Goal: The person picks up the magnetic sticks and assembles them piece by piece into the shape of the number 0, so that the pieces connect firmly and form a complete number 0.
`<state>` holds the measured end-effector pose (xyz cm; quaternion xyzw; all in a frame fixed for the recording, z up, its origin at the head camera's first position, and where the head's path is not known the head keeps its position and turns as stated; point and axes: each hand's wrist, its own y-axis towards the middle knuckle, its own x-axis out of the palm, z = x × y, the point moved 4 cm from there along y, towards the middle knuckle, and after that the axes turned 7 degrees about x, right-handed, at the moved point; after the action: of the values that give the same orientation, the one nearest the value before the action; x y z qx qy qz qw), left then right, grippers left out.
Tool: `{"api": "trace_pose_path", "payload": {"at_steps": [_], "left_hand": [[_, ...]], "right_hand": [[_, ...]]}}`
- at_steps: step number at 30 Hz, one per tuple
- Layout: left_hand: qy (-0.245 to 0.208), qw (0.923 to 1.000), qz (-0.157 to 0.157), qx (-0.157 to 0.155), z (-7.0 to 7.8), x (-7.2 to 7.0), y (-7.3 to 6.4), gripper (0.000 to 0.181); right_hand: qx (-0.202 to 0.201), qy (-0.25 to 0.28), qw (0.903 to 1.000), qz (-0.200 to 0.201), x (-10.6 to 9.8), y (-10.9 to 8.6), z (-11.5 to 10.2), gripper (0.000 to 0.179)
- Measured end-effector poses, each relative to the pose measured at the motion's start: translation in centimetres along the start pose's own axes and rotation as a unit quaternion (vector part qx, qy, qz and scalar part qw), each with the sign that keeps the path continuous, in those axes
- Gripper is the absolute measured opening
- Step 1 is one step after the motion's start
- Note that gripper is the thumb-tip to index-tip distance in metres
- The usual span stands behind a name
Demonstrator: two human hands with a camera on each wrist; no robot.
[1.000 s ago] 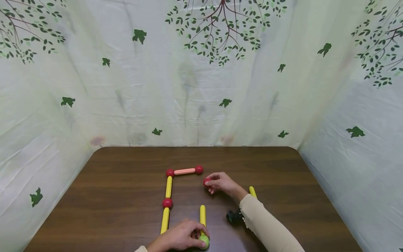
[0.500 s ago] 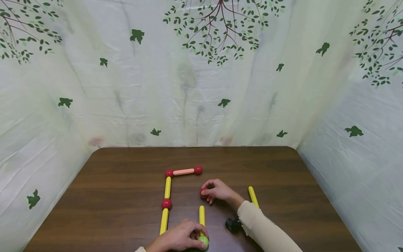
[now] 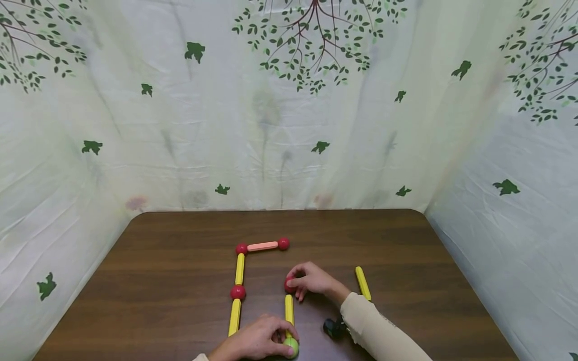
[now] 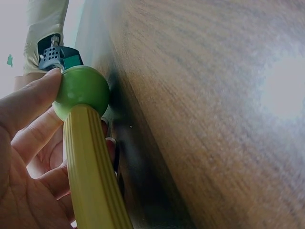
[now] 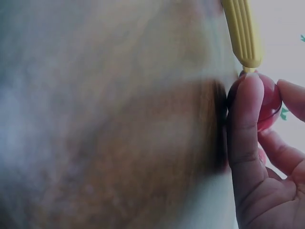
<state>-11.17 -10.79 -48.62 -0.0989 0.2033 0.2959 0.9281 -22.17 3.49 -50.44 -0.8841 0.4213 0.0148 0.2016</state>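
Note:
At the near edge of the head view, my left hand (image 3: 262, 336) holds a green ball (image 3: 293, 347) between thumb and fingers. A yellow rod (image 3: 289, 310) extends away from that ball. In the left wrist view another length of yellow rod (image 4: 90, 167) runs from the green ball (image 4: 86, 89) towards the camera, past the palm. My right hand (image 3: 315, 280) pinches a red ball (image 3: 288, 286) close to the far end of the upright rod. From the right wrist, a ribbed yellow rod (image 5: 242, 33) points at the red ball (image 5: 272, 98); whether they touch I cannot tell.
Left of the hands, yellow rods (image 3: 240, 269) and red balls (image 3: 238, 292) form a line, with a pink rod (image 3: 263, 246) and another red ball (image 3: 283, 243) at its far end. A loose yellow rod (image 3: 363, 282) lies right, beyond my right sleeve (image 3: 379, 328).
My right hand has brought the red ball nearer, down to the far end of the yellow rod. The left hand keeps its hold on the green ball in the same place.

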Motion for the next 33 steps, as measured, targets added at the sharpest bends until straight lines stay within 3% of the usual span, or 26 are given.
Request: {"api": "trace_pose_path", "payload": {"at_steps": [14,21,26,33], "left_hand": [[-0.02,0.9997,-0.007,-0.011,-0.1,0.0,0.0,0.016],[-0.009,0.9999,-0.005,-0.003,-0.1,0.1,0.0,0.017],[-0.005,1.0,-0.002,0.002,-0.1,0.2,0.0,0.016],[0.0,1.0,0.008,0.005,0.0,0.2,0.0,0.014]], "right_hand": [[0.004,-0.012,0.9998,-0.014,0.4,-0.1,0.0,0.013],[0.003,-0.021,0.9998,-0.005,0.2,-0.4,0.1,0.016],[-0.007,-0.058,0.9979,0.027,-1.7,-1.1,-0.3,0.024],[-0.043,-0.083,0.9917,0.089,-6.7,-3.7,-0.2,0.033]]}}
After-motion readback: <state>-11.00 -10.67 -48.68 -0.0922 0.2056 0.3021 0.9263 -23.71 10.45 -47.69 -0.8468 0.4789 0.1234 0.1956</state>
